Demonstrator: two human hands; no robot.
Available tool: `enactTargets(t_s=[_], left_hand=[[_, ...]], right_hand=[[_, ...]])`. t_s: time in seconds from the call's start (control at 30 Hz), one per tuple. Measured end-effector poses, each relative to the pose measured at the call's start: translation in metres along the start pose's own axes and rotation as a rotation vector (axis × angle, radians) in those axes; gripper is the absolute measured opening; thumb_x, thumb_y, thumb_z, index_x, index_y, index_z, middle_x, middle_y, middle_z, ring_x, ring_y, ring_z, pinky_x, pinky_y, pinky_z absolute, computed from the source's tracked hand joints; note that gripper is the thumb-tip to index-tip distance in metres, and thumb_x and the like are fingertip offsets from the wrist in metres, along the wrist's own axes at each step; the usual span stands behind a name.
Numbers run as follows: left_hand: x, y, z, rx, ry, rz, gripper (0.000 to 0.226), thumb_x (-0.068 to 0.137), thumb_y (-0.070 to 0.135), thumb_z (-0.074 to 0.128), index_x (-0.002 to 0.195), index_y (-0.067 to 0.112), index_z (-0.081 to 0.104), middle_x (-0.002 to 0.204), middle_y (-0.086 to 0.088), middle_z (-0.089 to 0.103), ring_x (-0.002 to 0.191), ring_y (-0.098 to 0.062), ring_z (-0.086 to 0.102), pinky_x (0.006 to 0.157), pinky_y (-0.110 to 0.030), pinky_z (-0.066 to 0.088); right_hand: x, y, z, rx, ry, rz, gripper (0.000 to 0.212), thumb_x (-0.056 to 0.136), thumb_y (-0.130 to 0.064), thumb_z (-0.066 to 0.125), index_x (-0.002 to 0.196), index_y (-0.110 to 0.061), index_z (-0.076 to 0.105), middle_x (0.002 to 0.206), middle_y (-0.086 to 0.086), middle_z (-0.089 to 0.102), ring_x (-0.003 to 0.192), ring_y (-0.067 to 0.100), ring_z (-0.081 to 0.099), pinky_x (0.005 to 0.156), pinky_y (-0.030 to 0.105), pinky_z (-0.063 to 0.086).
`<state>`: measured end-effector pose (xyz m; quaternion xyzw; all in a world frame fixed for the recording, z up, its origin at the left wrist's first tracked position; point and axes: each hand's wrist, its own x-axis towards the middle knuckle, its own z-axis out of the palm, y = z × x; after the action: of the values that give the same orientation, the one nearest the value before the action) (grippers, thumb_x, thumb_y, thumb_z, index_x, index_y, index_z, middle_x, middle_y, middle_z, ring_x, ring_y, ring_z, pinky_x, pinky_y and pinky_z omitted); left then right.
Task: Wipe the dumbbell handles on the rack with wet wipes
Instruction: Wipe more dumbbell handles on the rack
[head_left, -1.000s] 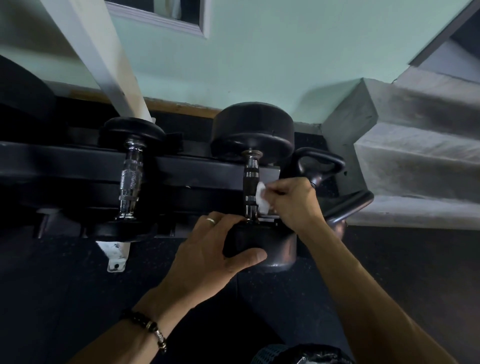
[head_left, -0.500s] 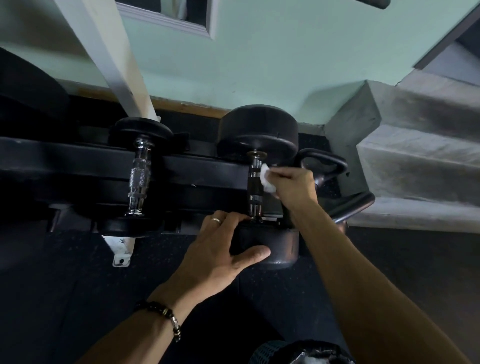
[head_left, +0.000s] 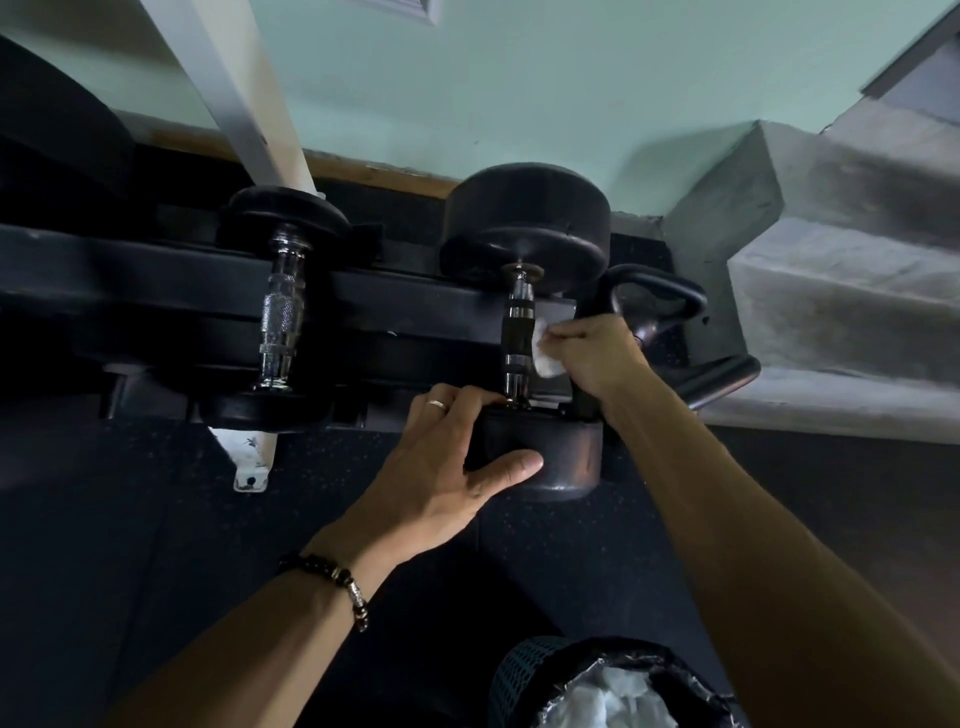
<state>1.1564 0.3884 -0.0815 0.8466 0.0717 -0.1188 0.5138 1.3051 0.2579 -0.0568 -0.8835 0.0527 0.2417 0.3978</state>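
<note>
Right hand (head_left: 592, 358) is up against the handle (head_left: 518, 338) of the big dumbbell (head_left: 527, 228), its fingers (head_left: 563, 332) curled and pinching a crumpled white wet wipe (head_left: 544, 356) that touches the right side of that handle, about midway along. The dumbbell lies across the black rack (head_left: 171, 306) at its right end, one head toward the wall, the other toward the camera. Left hand (head_left: 447, 467) is on that near head (head_left: 561, 457): fingers spread wide and laid over its top edge, thumb stretched across its front face, a ring showing on one finger. A beaded bracelet (head_left: 337, 587) sits on the left wrist. To the left of the big dumbbell, a smaller dumbbell (head_left: 283, 312) with a bright knurled chrome handle rests across the same rack, untouched. Just right of the big dumbbell, behind the right hand, stands a dark kettlebell (head_left: 654, 301). Below the big dumbbell, at the bottom edge of view, a mesh bin (head_left: 524, 675) with a black liner holds pale crumpled material.
</note>
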Motion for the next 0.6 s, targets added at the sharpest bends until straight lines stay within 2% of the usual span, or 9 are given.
enactTargets(t_s=[0.07, 0.13, 0.2, 0.27, 0.33, 0.4, 0.5, 0.53, 0.6], left_hand=[[-0.001, 0.001, 0.000, -0.001, -0.004, -0.005, 0.073, 0.072, 0.075, 0.049, 0.132, 0.035, 0.039, 0.121, 0.017, 0.032, 0.120, -0.001, 0.030, 0.097, -0.025, 0.040], [-0.001, 0.002, -0.001, -0.001, 0.003, -0.001, 0.075, 0.071, 0.077, 0.047, 0.132, 0.035, 0.039, 0.122, 0.016, 0.032, 0.119, -0.001, 0.029, 0.099, -0.026, 0.040], [0.000, 0.002, -0.001, 0.008, -0.003, -0.001, 0.077, 0.069, 0.080, 0.044, 0.132, 0.035, 0.039, 0.122, 0.016, 0.032, 0.120, -0.001, 0.029, 0.099, -0.027, 0.039], [-0.001, 0.001, -0.001, 0.016, -0.013, 0.000, 0.078, 0.069, 0.081, 0.041, 0.131, 0.035, 0.039, 0.123, 0.016, 0.033, 0.121, -0.002, 0.029, 0.099, -0.027, 0.039], [-0.001, 0.001, -0.002, 0.029, -0.021, 0.007, 0.077, 0.070, 0.081, 0.040, 0.131, 0.035, 0.038, 0.124, 0.015, 0.033, 0.121, -0.003, 0.029, 0.098, -0.027, 0.039], [0.000, 0.002, -0.003, 0.033, -0.031, -0.004, 0.076, 0.071, 0.080, 0.041, 0.132, 0.035, 0.038, 0.125, 0.014, 0.033, 0.121, -0.003, 0.030, 0.099, -0.028, 0.040], [-0.001, 0.001, -0.003, 0.038, -0.029, -0.003, 0.076, 0.071, 0.081, 0.041, 0.132, 0.036, 0.037, 0.125, 0.014, 0.033, 0.122, -0.004, 0.030, 0.102, -0.032, 0.042], [-0.001, 0.001, -0.003, 0.040, -0.023, -0.001, 0.076, 0.071, 0.081, 0.040, 0.132, 0.036, 0.037, 0.124, 0.014, 0.033, 0.122, -0.004, 0.030, 0.102, -0.033, 0.042], [-0.001, 0.000, -0.002, 0.051, -0.018, 0.006, 0.074, 0.072, 0.082, 0.039, 0.130, 0.036, 0.038, 0.123, 0.015, 0.033, 0.121, -0.004, 0.030, 0.100, -0.034, 0.043]], right_hand=[[-0.013, 0.013, -0.008, -0.159, -0.189, 0.035, 0.010, 0.089, -0.012, 0.070, 0.096, -0.010, 0.078, 0.097, 0.007, 0.076, 0.092, 0.019, 0.068, 0.089, 0.031, 0.053], [-0.014, 0.017, -0.013, -0.184, -0.264, 0.041, 0.010, 0.088, -0.005, 0.068, 0.087, -0.007, 0.078, 0.084, 0.007, 0.074, 0.080, 0.018, 0.065, 0.077, 0.027, 0.053], [0.006, 0.006, -0.008, -0.011, -0.127, 0.062, 0.017, 0.085, 0.001, 0.065, 0.079, -0.011, 0.074, 0.075, 0.004, 0.067, 0.068, 0.015, 0.058, 0.059, 0.023, 0.046], [0.032, -0.007, 0.002, 0.263, -0.046, 0.103, 0.025, 0.084, 0.005, 0.061, 0.081, -0.018, 0.072, 0.074, 0.000, 0.065, 0.063, 0.012, 0.058, 0.052, 0.021, 0.045], [0.045, -0.012, 0.009, 0.412, -0.037, 0.098, 0.031, 0.085, 0.008, 0.055, 0.081, -0.019, 0.071, 0.075, 0.001, 0.066, 0.063, 0.013, 0.061, 0.057, 0.024, 0.048], [0.036, 0.004, 0.005, 0.270, -0.141, 0.066, 0.033, 0.086, 0.007, 0.054, 0.083, -0.018, 0.074, 0.082, 0.005, 0.070, 0.071, 0.018, 0.061, 0.059, 0.025, 0.046], [0.004, 0.030, -0.010, -0.004, -0.414, 0.048, 0.027, 0.090, 0.001, 0.062, 0.081, -0.019, 0.079, 0.081, 0.002, 0.074, 0.072, 0.011, 0.065, 0.062, 0.020, 0.049], [0.003, 0.030, -0.011, 0.008, -0.419, 0.032, 0.026, 0.090, 0.001, 0.064, 0.080, -0.019, 0.079, 0.079, 0.002, 0.074, 0.072, 0.012, 0.065, 0.063, 0.020, 0.051], [0.021, 0.014, -0.008, 0.172, -0.212, 0.003, 0.022, 0.087, 0.002, 0.064, 0.086, -0.017, 0.076, 0.081, 0.004, 0.071, 0.071, 0.015, 0.063, 0.059, 0.022, 0.049]])
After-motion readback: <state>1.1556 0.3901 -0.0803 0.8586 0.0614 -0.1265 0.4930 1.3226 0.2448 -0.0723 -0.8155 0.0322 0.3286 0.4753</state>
